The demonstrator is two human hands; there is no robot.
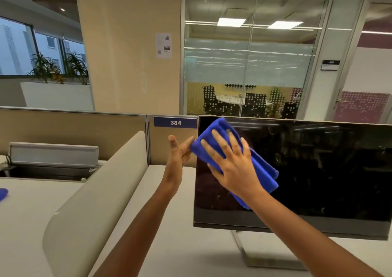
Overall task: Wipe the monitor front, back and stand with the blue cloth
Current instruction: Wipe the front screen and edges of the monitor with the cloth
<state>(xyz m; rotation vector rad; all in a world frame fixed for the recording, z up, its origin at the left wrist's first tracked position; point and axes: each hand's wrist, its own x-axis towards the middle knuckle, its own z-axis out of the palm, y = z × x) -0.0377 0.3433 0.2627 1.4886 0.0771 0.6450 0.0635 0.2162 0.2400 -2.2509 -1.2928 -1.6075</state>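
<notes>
Where right hand [233, 168] presses, folded blue cloth [264, 170] lies on dark monitor [322, 170].

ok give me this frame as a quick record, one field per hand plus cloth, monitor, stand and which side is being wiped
right hand: flat, fingers spread, pressing the blue cloth against the screen
left hand: open, fingertips at the cloth's left edge, beside the monitor's left side
blue cloth: folded, on the upper left of the screen
monitor: upright, screen dark
stand: untouched
side being wiped: front
</notes>
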